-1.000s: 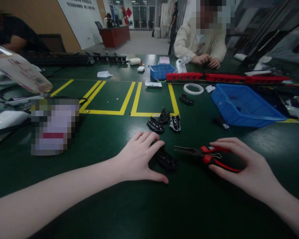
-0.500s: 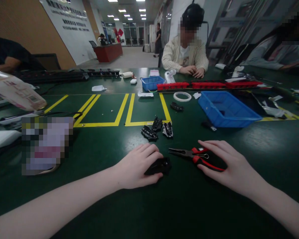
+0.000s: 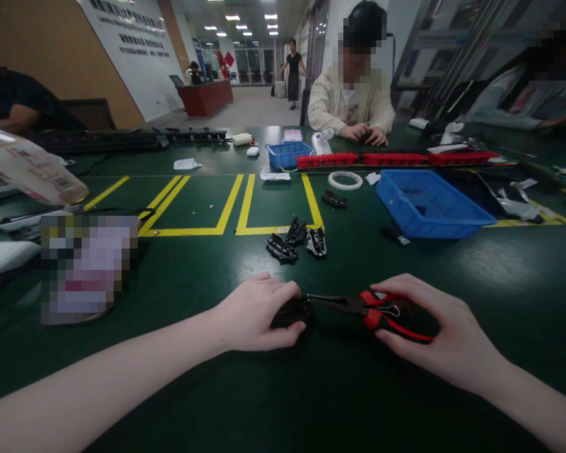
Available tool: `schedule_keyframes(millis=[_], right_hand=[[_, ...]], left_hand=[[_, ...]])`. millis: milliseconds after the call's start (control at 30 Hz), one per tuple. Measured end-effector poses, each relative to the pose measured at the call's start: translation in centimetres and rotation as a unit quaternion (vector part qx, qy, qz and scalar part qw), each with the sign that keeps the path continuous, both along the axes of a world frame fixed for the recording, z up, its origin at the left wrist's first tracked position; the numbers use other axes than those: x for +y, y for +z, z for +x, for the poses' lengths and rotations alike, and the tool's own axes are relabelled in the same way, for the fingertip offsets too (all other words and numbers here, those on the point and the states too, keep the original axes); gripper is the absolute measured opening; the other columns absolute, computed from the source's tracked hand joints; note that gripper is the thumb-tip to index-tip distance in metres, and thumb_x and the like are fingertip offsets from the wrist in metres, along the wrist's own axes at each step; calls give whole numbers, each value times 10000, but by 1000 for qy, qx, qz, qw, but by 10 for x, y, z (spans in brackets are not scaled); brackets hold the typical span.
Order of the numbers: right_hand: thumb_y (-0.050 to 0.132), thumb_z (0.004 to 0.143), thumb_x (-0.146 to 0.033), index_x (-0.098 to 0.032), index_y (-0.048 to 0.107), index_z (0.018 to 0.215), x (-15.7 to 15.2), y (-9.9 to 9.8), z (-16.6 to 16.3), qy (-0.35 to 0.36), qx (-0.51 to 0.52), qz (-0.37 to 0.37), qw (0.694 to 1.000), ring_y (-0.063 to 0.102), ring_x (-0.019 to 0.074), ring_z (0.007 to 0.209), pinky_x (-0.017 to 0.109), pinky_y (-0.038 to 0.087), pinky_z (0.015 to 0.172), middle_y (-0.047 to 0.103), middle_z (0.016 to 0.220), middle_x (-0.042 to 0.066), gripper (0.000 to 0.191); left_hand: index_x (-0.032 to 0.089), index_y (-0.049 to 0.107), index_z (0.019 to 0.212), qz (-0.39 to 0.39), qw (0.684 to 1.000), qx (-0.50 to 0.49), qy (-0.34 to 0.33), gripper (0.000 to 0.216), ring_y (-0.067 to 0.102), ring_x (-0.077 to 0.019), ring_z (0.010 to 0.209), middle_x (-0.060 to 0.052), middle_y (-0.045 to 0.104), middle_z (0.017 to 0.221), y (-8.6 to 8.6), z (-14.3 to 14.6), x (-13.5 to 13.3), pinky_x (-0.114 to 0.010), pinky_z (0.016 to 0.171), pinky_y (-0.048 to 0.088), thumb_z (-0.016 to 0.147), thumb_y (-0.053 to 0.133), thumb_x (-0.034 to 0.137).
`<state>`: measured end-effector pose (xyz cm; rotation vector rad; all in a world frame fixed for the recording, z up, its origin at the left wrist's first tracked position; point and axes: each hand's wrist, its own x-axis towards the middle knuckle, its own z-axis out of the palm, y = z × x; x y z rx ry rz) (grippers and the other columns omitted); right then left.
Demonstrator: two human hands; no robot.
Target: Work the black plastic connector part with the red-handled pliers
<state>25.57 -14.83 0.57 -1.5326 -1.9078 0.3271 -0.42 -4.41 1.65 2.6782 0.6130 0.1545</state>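
My left hand is closed around a black plastic part, pressing it near the green tabletop; the fingers cover much of it. In my right hand are long-nose pliers with red and black handles, held between thumb and fingers. Their narrow jaws point left, and the tip meets or nearly meets the right end of the black part; I cannot tell whether they touch. Just beyond my left hand lie a few similar black parts with silvery details, close together.
A blue bin stands at the right, with another black part and a roll of tape to its left. Red strips and a smaller blue bin lie farther back. A person in a cream cardigan sits opposite.
The pliers have swung slightly downward at the handles, and their tip has moved left to the black part. My left hand has shifted a little left with that part.
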Motion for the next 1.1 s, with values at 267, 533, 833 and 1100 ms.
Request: schedule_keyframes(millis=[267,533,833,1100], right_hand=[[663,717,-359,-235,619,1048,3,-1,1,21,-16,-24,999,645,212,851,336,555,681,662,999,74,356],[642,734,-368,-245,629,1028,1,-4,-1,20,5,-39,999,651,206,834,331,558,675,672,983,58,319],[641,741,-317,-254,599,1045,-2,-5,-2,41,3,-3,999,648,186,824,306,549,682,661,967,43,313],[628,767,-269,-233,539,1120,2,-1,-3,88,-76,20,993,640,181,888,307,561,732,646,1007,58,366]], left_hand=[[156,528,982,6,1000,-5,-22,295,589,-173,704,-25,633,802,-4,0,3,-306,666,424,857,516,422],[165,534,1008,-8,1000,-8,-18,326,602,-170,741,-23,642,848,-6,-1,4,-301,684,435,862,533,457],[155,560,921,-10,1000,-3,-16,413,604,-177,753,-26,639,829,-5,1,4,-293,687,437,837,560,559],[152,546,875,41,999,-3,-25,347,578,-175,704,-21,617,781,-10,0,6,-276,630,408,856,567,498]])
